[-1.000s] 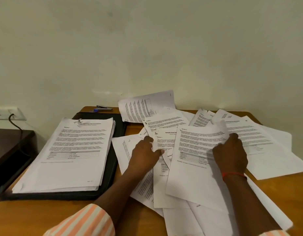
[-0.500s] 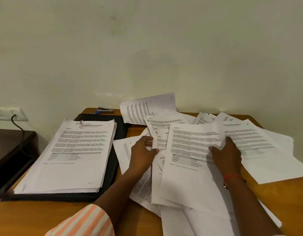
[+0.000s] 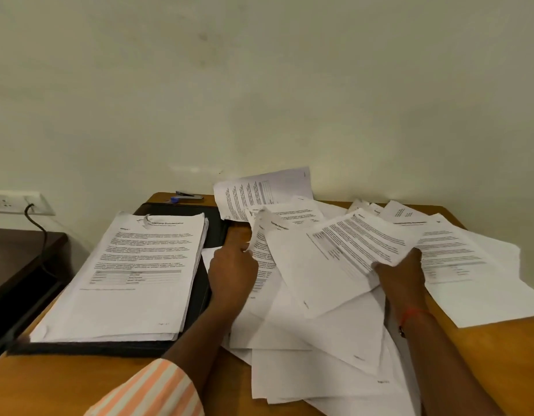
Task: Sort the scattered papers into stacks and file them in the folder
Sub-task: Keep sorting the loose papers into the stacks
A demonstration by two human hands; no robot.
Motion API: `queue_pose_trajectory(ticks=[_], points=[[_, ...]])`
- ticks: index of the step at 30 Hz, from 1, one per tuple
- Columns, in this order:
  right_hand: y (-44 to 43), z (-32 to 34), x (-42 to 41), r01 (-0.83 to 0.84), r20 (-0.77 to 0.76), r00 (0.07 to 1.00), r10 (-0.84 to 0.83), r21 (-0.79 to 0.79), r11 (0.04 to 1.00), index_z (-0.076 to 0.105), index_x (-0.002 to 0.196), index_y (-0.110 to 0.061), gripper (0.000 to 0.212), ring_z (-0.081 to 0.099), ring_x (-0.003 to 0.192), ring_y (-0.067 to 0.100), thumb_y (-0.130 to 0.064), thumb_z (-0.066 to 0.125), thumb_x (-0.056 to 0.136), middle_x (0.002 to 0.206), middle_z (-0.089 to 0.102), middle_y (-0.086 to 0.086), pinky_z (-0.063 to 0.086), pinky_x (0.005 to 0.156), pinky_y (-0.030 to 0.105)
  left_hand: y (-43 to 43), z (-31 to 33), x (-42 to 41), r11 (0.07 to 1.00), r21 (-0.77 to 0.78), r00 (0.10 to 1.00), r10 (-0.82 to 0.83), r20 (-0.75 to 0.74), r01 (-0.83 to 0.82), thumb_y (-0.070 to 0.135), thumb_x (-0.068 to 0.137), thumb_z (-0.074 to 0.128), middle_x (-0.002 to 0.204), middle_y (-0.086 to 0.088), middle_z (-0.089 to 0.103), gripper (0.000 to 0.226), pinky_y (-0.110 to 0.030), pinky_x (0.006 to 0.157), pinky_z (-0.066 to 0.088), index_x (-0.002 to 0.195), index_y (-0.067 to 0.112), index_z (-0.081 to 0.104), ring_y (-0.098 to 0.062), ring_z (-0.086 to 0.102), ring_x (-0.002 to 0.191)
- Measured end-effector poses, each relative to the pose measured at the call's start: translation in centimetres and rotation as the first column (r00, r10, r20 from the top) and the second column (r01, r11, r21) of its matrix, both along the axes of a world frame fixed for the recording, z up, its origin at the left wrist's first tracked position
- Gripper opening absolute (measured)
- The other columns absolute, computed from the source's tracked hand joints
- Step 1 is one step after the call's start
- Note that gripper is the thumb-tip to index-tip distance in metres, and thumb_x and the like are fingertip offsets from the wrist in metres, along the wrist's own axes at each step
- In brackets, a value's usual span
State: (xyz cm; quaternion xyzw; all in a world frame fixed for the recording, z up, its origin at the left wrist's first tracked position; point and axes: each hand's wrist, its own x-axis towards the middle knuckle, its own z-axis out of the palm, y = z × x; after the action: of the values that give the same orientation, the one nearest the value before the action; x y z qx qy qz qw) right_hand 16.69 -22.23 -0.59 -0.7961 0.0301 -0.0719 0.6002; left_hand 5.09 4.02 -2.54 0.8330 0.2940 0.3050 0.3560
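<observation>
— Sorting or filing?
— Sorting, I judge. One stack lies on the folder; scattered papers spread right of it. My right hand grips a sheaf there; my left hand pinches a sheet just beside the folder. Next: match headings carefully.

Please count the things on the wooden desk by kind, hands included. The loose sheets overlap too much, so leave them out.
Black folder: 1
Neat stack of papers: 1
Stapler: 1
Hands: 2, the left hand and the right hand
Total: 5, with the loose sheets left out.
</observation>
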Motion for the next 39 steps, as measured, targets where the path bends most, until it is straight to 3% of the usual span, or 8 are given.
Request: queue_pose_trajectory(ticks=[7, 12, 15, 20, 23, 27, 32, 39], points=[[-0.4, -0.3, 0.2, 0.006, 0.103, 0.995, 0.005, -0.108, 0.994, 0.055, 0.132, -0.009, 0.059, 0.059, 0.120, 0.029, -0.004, 0.082, 0.080, 0.128, 0.064, 0.010, 0.045, 0.097, 0.034, 0.2, 0.4, 0.2, 0.990, -0.140, 0.986, 0.011, 0.164, 0.013, 0.007, 0.099, 0.059, 0.115, 0.004, 0.070, 0.031, -0.039, 0.063, 0.064, 0.118, 0.030, 0.051, -0.019, 0.073, 0.088], [-0.5, 0.1, 0.2, 0.006, 0.025, 1.000, -0.003, -0.139, 0.990, 0.054, 0.137, -0.008, 0.047, 0.057, 0.123, 0.035, 0.001, 0.065, 0.092, 0.130, 0.061, 0.014, 0.048, 0.096, 0.038, 0.5, 0.0, 0.5, 0.983, -0.184, 0.965, 0.067, 0.253, -0.020, -0.001, 0.095, 0.063, 0.108, 0.007, 0.070, 0.032, -0.040, 0.069, 0.064, 0.114, 0.023, 0.058, -0.014, 0.071, 0.089], [-0.5, 0.3, 0.0, 0.001, -0.108, 0.994, 0.026, 0.238, 0.971, 0.055, 0.132, -0.019, 0.047, 0.065, 0.105, 0.022, 0.009, 0.056, 0.093, 0.116, 0.067, 0.003, 0.049, 0.090, 0.027, 0.6, -0.3, 0.8, 0.973, -0.233, 0.966, 0.066, 0.250, -0.006, 0.004, 0.099, 0.060, 0.108, 0.011, 0.068, 0.026, -0.039, 0.075, 0.064, 0.117, 0.023, 0.057, -0.013, 0.071, 0.094], [0.0, -0.4, -0.1, -0.155, -0.201, 0.924, 0.325, 0.580, 0.800, 0.061, 0.131, -0.012, 0.040, 0.071, 0.108, 0.029, 0.006, 0.055, 0.096, 0.119, 0.072, 0.011, 0.054, 0.097, 0.046, 0.1, -0.3, 1.0, 0.917, -0.351, 0.961, -0.104, 0.255, 0.192, 0.026, 0.096, 0.070, 0.113, 0.013, 0.067, 0.030, -0.031, 0.088, 0.057, 0.124, 0.026, 0.056, -0.010, 0.066, 0.105], [0.2, -0.3, -0.1, -0.189, -0.157, 0.940, 0.304, 0.503, 0.844, 0.065, 0.125, -0.015, 0.037, 0.072, 0.106, 0.025, 0.006, 0.057, 0.096, 0.115, 0.074, 0.006, 0.057, 0.093, 0.043, 0.1, -0.4, 1.3, 0.906, -0.371, 0.969, -0.133, 0.208, 0.204, 0.027, 0.093, 0.074, 0.115, 0.004, 0.068, 0.036, -0.028, 0.083, 0.055, 0.124, 0.025, 0.057, -0.012, 0.066, 0.101], [-0.1, -0.1, 0.3, -0.052, -0.053, 0.997, 0.060, 0.136, 0.989, 0.059, 0.133, -0.016, 0.044, 0.059, 0.120, 0.025, 0.004, 0.060, 0.094, 0.124, 0.064, 0.002, 0.043, 0.099, 0.033, 0.5, -0.5, 1.4, 0.892, -0.394, 0.958, -0.123, 0.257, 0.220, 0.019, 0.093, 0.073, 0.114, 0.009, 0.072, 0.031, -0.037, 0.088, 0.060, 0.119, 0.028, 0.059, -0.012, 0.070, 0.102], [-0.8, 1.3, -0.2, 0.172, -0.062, 0.984, -0.166, 0.114, 0.979, 0.063, 0.123, -0.016, 0.039, 0.058, 0.110, 0.027, 0.001, 0.053, 0.089, 0.112, 0.063, 0.004, 0.045, 0.098, 0.037, 0.2, -0.1, 0.9, 0.876, -0.423, 0.941, -0.094, 0.324, 0.233, 0.013, 0.097, 0.067, 0.112, 0.011, 0.072, 0.024, -0.020, 0.070, 0.060, 0.113, 0.029, 0.058, -0.008, 0.073, 0.095], [-0.5, 1.3, -0.6, 0.076, -0.079, 0.994, -0.081, -0.067, 0.995, 0.061, 0.099, -0.010, 0.009, 0.056, 0.087, 0.029, -0.007, 0.056, 0.092, 0.092, 0.062, 0.008, 0.041, 0.076, 0.032, 0.1, 0.1, 0.8, 0.857, -0.456, 0.936, -0.079, 0.343, 0.239, 0.011, 0.099, 0.064, 0.111, 0.010, 0.070, 0.020, -0.011, 0.062, 0.054, 0.115, 0.022, 0.060, -0.007, 0.071, 0.095]])
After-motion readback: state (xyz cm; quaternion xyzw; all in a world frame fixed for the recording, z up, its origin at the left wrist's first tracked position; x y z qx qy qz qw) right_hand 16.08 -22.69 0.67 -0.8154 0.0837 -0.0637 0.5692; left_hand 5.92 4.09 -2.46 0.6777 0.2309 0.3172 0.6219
